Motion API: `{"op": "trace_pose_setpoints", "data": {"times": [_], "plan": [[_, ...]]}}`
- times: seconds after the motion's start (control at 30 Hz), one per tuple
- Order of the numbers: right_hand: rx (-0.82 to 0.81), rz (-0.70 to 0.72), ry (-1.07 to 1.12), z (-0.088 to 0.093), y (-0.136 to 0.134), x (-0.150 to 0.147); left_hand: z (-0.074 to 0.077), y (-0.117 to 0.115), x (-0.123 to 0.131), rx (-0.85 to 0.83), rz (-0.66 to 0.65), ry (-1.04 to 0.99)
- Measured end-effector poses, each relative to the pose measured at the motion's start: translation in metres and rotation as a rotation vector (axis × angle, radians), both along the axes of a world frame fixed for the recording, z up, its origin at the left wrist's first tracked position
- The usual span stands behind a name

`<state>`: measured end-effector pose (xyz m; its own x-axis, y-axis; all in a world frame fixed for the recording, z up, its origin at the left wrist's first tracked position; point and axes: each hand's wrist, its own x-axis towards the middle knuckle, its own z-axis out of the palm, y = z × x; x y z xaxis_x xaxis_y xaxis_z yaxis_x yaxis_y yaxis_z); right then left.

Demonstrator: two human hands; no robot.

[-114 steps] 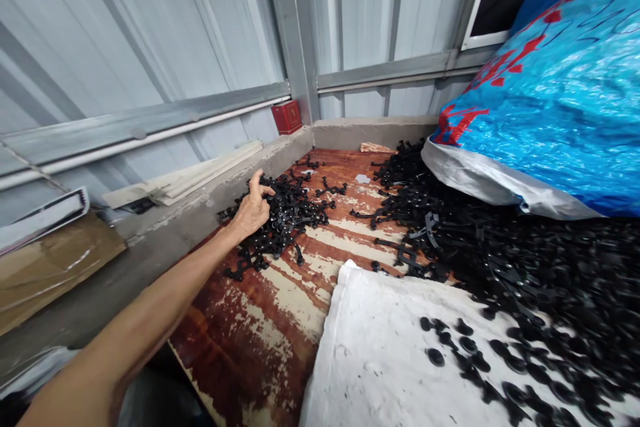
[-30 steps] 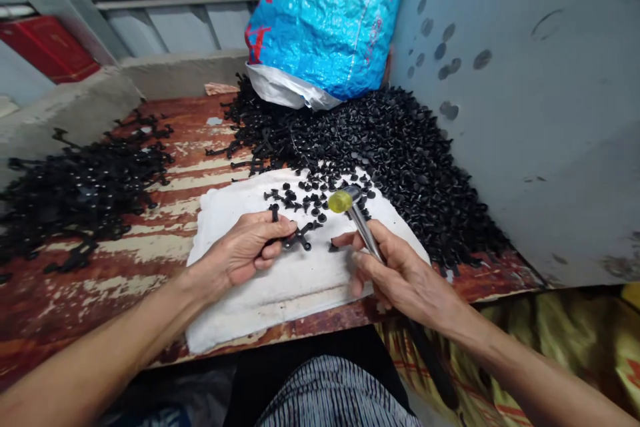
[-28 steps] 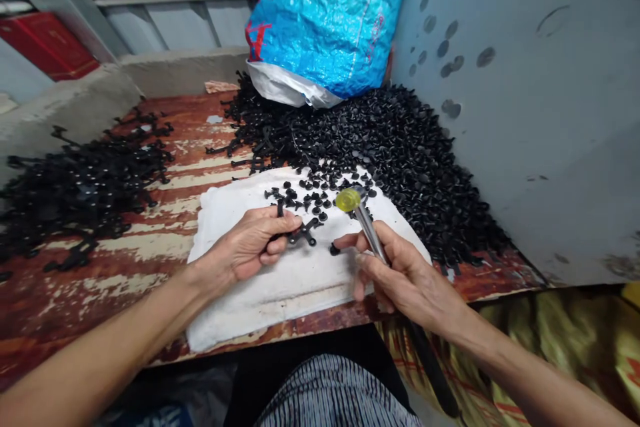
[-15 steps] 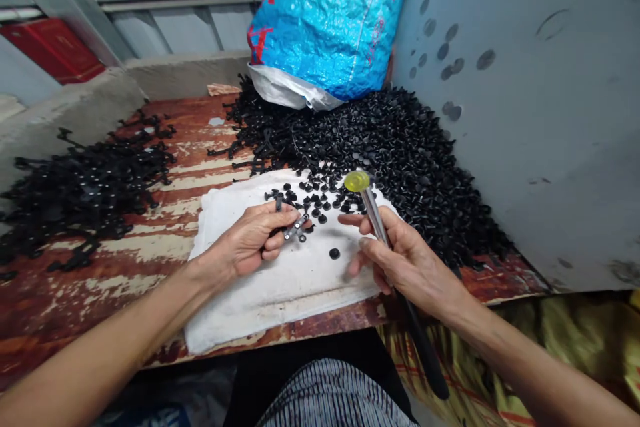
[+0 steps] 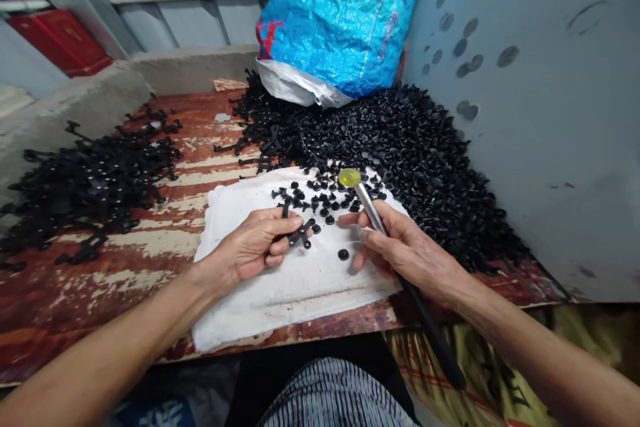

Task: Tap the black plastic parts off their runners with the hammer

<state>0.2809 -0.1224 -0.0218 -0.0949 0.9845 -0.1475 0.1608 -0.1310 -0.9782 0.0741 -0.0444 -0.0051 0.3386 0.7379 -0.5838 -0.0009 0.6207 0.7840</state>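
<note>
Over there, a ribbed pale-grey metal wall [image 5: 183, 23] rises behind a low, rough concrete ledge [image 5: 195, 70]; on the right, a smudged, flat blue-grey panel [image 5: 540, 147] flanks the worn reddish-brown tabletop [image 5: 150, 257].

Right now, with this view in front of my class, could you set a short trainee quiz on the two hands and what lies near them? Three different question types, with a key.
1. Multiple choice: What does the right hand hold?
a) a screwdriver
b) a yellow-faced hammer
c) a paintbrush

2. True or false: The left hand grips a black branched part.

3. Fill the gap: On the white cloth, a lone round black piece lies nearer the fingers of the ____ hand.

Key: 1. b; 2. true; 3. right.
</note>
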Motion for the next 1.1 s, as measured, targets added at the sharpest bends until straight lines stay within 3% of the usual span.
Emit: {"op": "trace_pose_setpoints", "data": {"times": [0.27, 0.5, 0.63, 1.1], "plan": [[-0.069, -0.103, 0.120, -0.018, -0.026, 0.006, 0.007, -0.002, 0.005, -0.012, 0.016, -0.016], [-0.070, -0.134, 0.162, -0.024, -0.029, 0.008, 0.010, -0.003, 0.005, 0.002, -0.009, 0.016], [-0.069, -0.122, 0.157, -0.024, -0.028, 0.007, 0.008, -0.002, 0.004, 0.026, 0.041, 0.056], [-0.068, -0.130, 0.151, -0.018, -0.027, 0.006, 0.001, 0.003, 0.002, 0.029, 0.038, 0.041]]}}
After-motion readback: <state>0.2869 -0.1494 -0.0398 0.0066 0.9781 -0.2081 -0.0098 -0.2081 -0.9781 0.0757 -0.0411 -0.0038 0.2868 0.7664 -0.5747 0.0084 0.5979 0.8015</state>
